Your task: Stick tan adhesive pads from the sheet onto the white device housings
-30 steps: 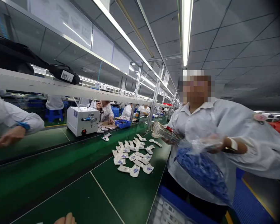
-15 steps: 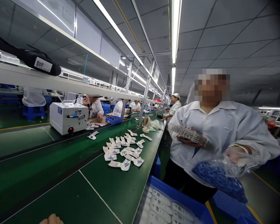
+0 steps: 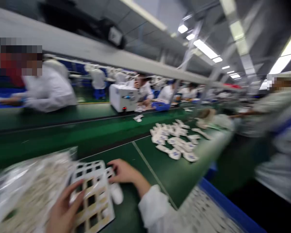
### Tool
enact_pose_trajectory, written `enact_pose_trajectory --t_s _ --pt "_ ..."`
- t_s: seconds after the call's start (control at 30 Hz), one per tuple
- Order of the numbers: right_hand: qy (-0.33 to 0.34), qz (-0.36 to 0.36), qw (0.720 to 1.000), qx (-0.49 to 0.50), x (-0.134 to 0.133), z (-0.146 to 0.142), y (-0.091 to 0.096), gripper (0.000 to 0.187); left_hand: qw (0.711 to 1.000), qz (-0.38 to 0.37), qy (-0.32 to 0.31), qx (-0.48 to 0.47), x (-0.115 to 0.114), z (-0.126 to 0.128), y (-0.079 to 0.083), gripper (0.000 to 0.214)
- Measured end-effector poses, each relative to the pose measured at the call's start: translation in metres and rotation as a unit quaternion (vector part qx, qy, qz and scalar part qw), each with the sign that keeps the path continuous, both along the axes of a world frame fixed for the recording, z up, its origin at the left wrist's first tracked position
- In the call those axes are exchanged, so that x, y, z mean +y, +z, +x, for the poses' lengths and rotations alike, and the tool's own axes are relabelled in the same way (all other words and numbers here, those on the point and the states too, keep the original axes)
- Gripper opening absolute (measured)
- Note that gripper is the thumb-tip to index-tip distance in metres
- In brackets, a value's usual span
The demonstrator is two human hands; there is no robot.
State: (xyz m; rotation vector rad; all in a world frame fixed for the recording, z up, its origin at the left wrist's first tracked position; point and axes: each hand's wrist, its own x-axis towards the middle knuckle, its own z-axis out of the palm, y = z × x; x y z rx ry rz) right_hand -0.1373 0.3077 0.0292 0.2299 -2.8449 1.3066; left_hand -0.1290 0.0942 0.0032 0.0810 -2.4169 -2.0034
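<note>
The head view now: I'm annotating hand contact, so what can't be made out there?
In the head view:
Left hand: wrist cut off by the bottom edge.
Grid panel: partly covered by the left hand.
Right hand: motion blur hides whether it grips the small white piece.
Clear bag: blur and glare obscure its contents.
</note>
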Motion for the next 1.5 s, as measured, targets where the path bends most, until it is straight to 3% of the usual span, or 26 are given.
enact_pose_trajectory --t_s 0.1,0.27,0.4,0.5,0.67,0.8,0.9,1.03,1.17,1.5 --pt "-0.012 -0.07 0.997 -0.009 0.009 -0.004 -0.01 0.047 0.997 0.075 -0.003 0.03 -0.024 0.017 0.009 0.049" --pt "-0.008 -0.092 0.996 0.01 0.009 -0.002 -0.009 0.03 0.996 0.08 0.005 0.043 -0.013 0.014 0.018 0.035" --pt "-0.002 -0.095 0.989 0.116 -0.005 0.011 0.001 0.023 0.994 0.074 -0.015 0.08 -0.01 0.021 0.02 0.033" --pt "0.036 -0.057 0.977 0.201 -0.016 0.018 0.002 0.026 0.991 0.059 -0.051 0.11 -0.01 0.026 0.019 0.034" --pt "0.046 0.012 0.959 0.28 -0.027 0.025 0.001 0.047 0.99 -0.019 -0.086 0.112 -0.009 0.032 0.021 0.037" --pt "0.078 -0.019 0.95 0.303 -0.033 0.028 -0.001 0.043 0.984 -0.022 -0.116 0.134 -0.008 0.034 0.023 0.038" --pt "0.053 -0.054 0.947 0.311 -0.038 0.03 -0.005 0.031 0.979 -0.034 -0.122 0.158 -0.008 0.035 0.024 0.037" --pt "0.015 -0.123 0.962 0.244 -0.041 0.033 -0.009 0.015 0.977 -0.044 -0.13 0.161 -0.007 0.037 0.028 0.037" --pt "0.009 -0.167 0.961 0.222 -0.042 0.037 -0.008 0.016 0.978 -0.033 -0.144 0.149 -0.006 0.037 0.027 0.044" --pt "0.035 -0.072 0.93 0.359 -0.043 0.037 -0.003 0.029 0.981 -0.048 -0.114 0.148 -0.006 0.037 0.021 0.045"
